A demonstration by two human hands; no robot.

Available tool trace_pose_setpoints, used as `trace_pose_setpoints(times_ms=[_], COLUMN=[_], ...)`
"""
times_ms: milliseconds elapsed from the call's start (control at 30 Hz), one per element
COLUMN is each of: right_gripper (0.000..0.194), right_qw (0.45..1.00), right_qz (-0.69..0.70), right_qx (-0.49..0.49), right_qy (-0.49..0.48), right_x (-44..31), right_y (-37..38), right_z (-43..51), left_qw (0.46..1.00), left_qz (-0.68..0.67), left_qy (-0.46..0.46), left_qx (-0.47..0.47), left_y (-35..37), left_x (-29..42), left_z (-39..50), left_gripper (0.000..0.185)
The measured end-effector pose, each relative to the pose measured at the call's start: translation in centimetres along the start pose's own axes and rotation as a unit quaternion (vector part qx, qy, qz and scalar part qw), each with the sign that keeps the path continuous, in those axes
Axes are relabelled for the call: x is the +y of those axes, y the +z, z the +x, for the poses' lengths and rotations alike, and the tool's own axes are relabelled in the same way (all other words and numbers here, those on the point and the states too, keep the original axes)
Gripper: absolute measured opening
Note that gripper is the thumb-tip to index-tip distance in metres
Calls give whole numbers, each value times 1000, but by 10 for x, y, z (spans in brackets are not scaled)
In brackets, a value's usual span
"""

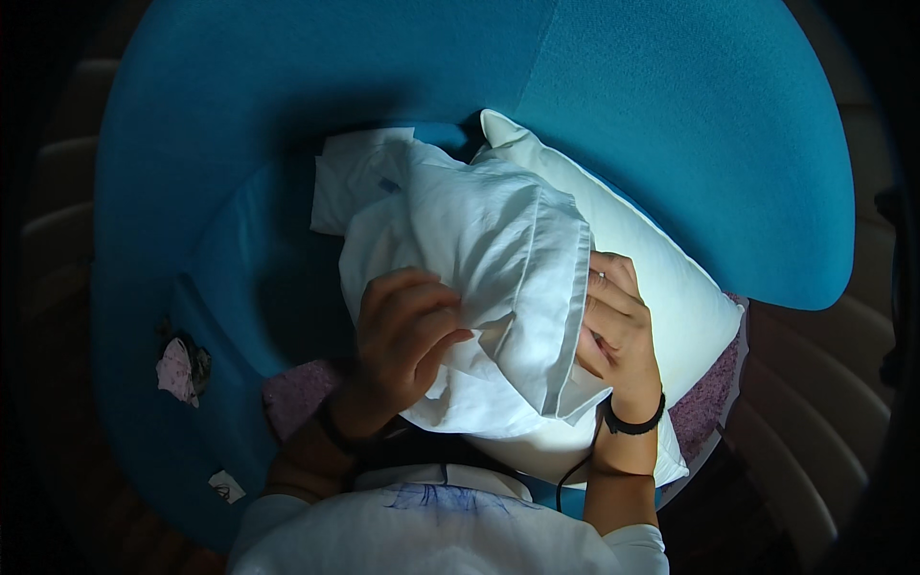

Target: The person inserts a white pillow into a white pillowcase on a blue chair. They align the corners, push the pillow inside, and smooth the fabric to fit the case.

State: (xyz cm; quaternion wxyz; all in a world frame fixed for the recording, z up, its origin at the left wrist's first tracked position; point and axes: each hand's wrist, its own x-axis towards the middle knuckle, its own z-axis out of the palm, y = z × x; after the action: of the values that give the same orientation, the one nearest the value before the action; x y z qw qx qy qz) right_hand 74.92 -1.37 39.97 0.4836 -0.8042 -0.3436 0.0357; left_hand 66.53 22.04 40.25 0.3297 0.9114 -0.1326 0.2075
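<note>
A white cloth pillowcase [460,230] lies rumpled in front of me, its hemmed edge towards the right. Partly under it is a plump white pillow [661,302], slanting from upper middle to lower right. My right hand [618,323], with a ring and a black wristband, is at the hem; its fingertips are hidden behind the cloth, and it appears to grip that edge. My left hand [410,330] is over the pillowcase's near left part, fingers curled and thumb apart from them. Whether it pinches any cloth is unclear.
A curved blue upholstered seat [647,93] wraps around the pillow. Purple fuzzy fabric [708,402] shows beneath it. On the seat's left side are a small pinkish crumpled item [176,374] and a white tag [226,486]. A thin black cord [564,485] hangs near my right forearm.
</note>
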Motion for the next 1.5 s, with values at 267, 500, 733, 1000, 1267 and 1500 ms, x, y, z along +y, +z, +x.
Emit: trace_pose_setpoints(times_ms=[267,500,733,1000,1267,1500], right_gripper=[10,15,30,21,11,15], right_qw=[997,990,987,991,999,984], right_qz=[-49,18,127,112,-30,2], right_qx=[-20,-112,16,-63,-13,-160], right_qy=[57,87,98,30,-11,80], right_x=[7,-4,-14,6,-6,-15], right_y=[-35,-47,-22,-6,-33,-48], right_z=[-11,-13,13,22,14,-6], left_qw=[985,982,995,996,1000,984], left_qz=[-34,-28,-58,-76,-5,-80], left_qy=[95,-2,-31,-44,-16,-17], left_qx=[-138,-185,-73,-15,-14,-160], left_y=[-35,-32,-10,0,-1,-17], left_x=[-6,4,17,28,26,33], left_z=[-19,-15,0,2,-1,-14], left_gripper=[25,27,41,39,27,27])
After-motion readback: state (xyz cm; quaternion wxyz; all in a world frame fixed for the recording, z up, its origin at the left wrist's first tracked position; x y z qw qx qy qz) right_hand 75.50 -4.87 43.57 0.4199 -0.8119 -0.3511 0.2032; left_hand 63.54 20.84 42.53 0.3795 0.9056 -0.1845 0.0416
